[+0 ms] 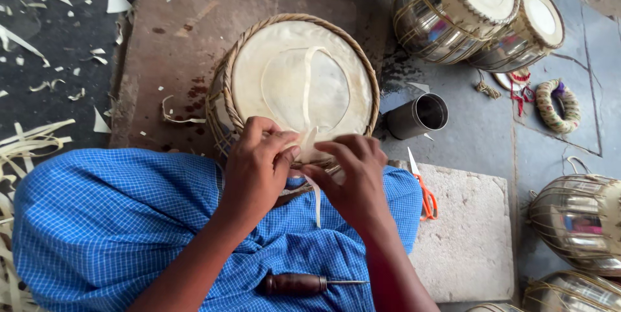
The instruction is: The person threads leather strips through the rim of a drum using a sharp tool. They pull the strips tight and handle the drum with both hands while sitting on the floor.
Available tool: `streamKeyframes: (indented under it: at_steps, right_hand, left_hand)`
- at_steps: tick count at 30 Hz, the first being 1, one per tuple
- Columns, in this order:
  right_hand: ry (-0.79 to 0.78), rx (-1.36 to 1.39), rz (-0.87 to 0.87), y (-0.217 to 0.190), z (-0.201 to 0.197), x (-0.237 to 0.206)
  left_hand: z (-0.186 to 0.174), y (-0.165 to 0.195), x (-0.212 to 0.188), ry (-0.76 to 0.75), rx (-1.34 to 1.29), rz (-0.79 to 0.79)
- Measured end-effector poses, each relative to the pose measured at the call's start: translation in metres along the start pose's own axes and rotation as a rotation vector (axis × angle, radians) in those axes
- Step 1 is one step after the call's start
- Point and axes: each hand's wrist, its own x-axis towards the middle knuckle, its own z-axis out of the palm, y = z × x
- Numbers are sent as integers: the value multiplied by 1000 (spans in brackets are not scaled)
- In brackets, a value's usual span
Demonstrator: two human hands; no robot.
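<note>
A round drum [297, 79] with a pale hide skin and a woven strap rim rests against my lap, tilted toward me. My left hand [257, 169] and my right hand [352, 179] meet at its near rim, both pinching a thin pale hide strip [309, 140] that runs across the skin and hangs down between them. On my blue checked cloth [110, 221] lies a wooden-handled awl [304, 283], just below my hands.
Orange-handled scissors [424, 189] lie on a stone slab [466, 234] at right. A small metal cup [420, 116] stands beside the drum. Several shiny metal drums [453, 11] sit at top right and at the right edge [579, 218]. Hide scraps [39, 137] litter the left floor.
</note>
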Motion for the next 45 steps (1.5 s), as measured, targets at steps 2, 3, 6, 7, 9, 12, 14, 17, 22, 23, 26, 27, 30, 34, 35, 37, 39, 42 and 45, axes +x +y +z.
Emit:
streamKeyframes:
  at_steps: [2, 3, 6, 7, 9, 12, 14, 17, 22, 23, 26, 27, 30, 34, 35, 37, 39, 42, 45]
  right_hand:
    - [-44, 108, -21, 6, 19, 8]
    - [-21, 215, 210, 8, 25, 11]
    - [120, 635, 643, 12, 30, 16]
    - [229, 846, 605, 14, 27, 17]
    - [234, 996, 527, 19, 16, 19]
    - [-62, 707, 309, 23, 5, 17]
    - [-179, 384, 6, 24, 7, 14]
    - [-18, 446, 309, 23, 24, 11]
    - [6, 948, 499, 27, 24, 17]
    - [-78, 993, 511, 27, 19, 19]
    - [-267, 573, 329, 23, 4, 24]
    - [-265, 538, 318, 20, 1, 25]
    - [-254, 447, 226, 15, -2, 30]
    - [-248, 411, 42, 16, 0, 32]
    - [-244, 409, 11, 17, 1, 31]
    - [-230, 385, 28, 19, 3, 29]
    - [-210, 372, 80, 19, 4, 27]
    - [-175, 369, 176, 14, 6, 25]
    - [-155, 353, 213, 7, 7, 26]
  left_hand:
    - [3, 0, 1, 9, 38, -27]
    - [3, -1, 1, 15, 23, -21]
    - [5, -4, 1, 24, -18, -21]
    - [5, -4, 1, 21, -20, -29]
    - [3, -5, 1, -8, -104, -80]
    - [-4, -4, -4, -52, -262, -142]
    - [-9, -5, -9, -62, -252, -56]
    - [-8, -12, -13, -57, -228, 18]
    - [-5, -22, -13, -104, -193, 39]
    - [-4, -23, -13, -106, -182, 41]
    - [-2, -22, -12, -97, -154, 61]
    - [-1, -21, -13, -96, -142, 63]
    - [0, -20, -12, -87, -118, 69]
    - [-1, -19, -10, -93, -109, 63]
    - [-1, -18, -10, -94, -105, 68]
    - [0, -16, -9, -76, -95, 88]
    - [1, -13, -7, -79, -94, 67]
    - [3, -8, -6, -106, -94, -11]
    - [2, -6, -5, -105, -93, -13]
